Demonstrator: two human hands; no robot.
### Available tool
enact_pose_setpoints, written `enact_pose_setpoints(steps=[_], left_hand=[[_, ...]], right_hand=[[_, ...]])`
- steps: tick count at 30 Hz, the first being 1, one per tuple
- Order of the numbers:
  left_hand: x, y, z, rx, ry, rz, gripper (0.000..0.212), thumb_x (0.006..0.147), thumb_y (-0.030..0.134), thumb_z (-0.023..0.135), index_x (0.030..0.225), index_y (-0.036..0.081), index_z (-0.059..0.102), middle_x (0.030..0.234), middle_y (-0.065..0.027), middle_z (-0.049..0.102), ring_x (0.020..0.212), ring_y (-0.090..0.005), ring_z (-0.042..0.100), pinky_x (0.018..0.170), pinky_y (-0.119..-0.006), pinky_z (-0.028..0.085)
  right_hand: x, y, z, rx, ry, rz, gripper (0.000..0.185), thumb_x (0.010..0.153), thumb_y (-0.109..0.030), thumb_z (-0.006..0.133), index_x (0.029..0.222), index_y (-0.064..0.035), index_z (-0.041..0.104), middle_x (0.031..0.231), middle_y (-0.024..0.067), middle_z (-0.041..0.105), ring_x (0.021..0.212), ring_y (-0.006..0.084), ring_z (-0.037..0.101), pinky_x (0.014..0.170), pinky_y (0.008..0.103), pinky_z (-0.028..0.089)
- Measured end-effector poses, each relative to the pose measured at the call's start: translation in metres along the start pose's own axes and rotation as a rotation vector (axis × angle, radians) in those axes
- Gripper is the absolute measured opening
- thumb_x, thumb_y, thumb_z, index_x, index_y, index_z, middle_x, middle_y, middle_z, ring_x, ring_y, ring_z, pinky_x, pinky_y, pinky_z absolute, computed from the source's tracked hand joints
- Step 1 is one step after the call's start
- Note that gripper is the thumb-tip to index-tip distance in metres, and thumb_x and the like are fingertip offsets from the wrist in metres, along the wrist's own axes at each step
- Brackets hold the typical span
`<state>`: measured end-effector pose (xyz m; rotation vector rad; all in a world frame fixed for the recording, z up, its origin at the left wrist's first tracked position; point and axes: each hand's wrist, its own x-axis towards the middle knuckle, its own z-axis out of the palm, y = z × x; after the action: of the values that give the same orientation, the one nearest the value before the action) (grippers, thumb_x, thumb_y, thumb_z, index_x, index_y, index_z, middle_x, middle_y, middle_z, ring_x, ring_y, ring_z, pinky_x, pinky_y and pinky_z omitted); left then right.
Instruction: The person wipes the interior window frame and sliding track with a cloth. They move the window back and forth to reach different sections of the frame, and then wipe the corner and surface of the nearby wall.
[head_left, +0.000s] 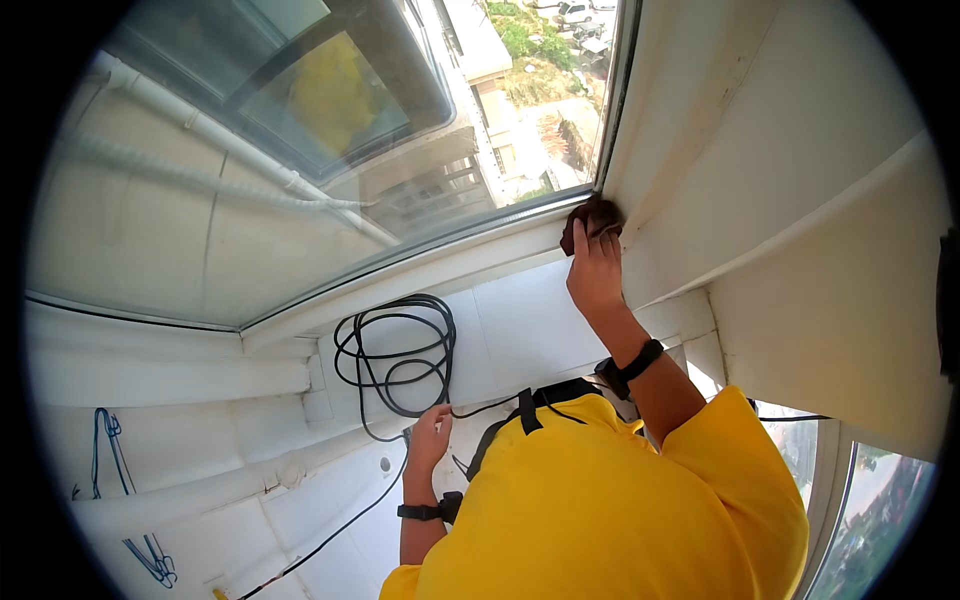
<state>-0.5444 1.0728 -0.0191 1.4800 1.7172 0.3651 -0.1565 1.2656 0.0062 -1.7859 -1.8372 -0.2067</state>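
A dark brown cloth (573, 231) is bunched under the fingers of my right hand (596, 270), which presses it into the lower corner of the white window frame (517, 234), beside the glass pane (300, 247). Low at the left, my left hand (429, 439) is raised near the edge of the white tiled sill, its fingers slightly bent and apart, with nothing seen in it. Just above that hand, a coil of black cable (442, 345) lies on the sill (517, 322). Both wrists wear black straps.
A white pipe (187, 491) runs along the wall at lower left, with blue wire hangers (112, 431) on it. Black cable (330, 536) trails down from the coil. A beige wall panel (810, 300) rises at right. Buildings and parked cars show outside, far below.
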Motion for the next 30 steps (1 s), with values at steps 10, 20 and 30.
enact_pose_setpoints(steps=[10,20,30], left_hand=[[0.067,0.100,0.003,0.097,-0.105,0.352,0.023,0.098,0.011,0.059,0.117,0.003,0.068,0.113,-0.0167,0.070,0.105,-0.0341,0.067,0.091,-0.039,0.053],[0.064,0.154,0.031,0.040,-0.177,0.475,0.023,0.096,0.009,0.061,0.118,0.004,0.067,0.113,-0.0172,0.069,0.105,-0.0363,0.065,0.091,-0.039,0.052],[0.032,0.063,-0.005,0.000,-0.031,0.170,0.023,0.098,0.012,0.060,0.118,0.004,0.068,0.111,-0.0136,0.071,0.099,-0.0274,0.069,0.084,-0.035,0.054]], right_hand=[[-0.002,-0.048,0.000,0.167,-0.177,-0.345,0.056,0.086,-0.007,0.060,0.140,0.0019,0.048,0.143,0.0216,0.054,0.128,0.0349,0.055,0.118,0.0457,0.035],[0.023,0.024,-0.032,-0.533,-0.156,-0.254,0.027,0.082,-0.012,0.065,0.106,0.0003,0.058,0.096,0.0127,0.062,0.086,0.0234,0.062,0.083,0.0323,0.048],[0.010,0.044,-0.034,-0.297,-0.180,-0.262,0.055,0.089,-0.009,0.061,0.141,-0.0033,0.047,0.146,0.0184,0.046,0.131,0.0343,0.049,0.116,0.0404,0.038]])
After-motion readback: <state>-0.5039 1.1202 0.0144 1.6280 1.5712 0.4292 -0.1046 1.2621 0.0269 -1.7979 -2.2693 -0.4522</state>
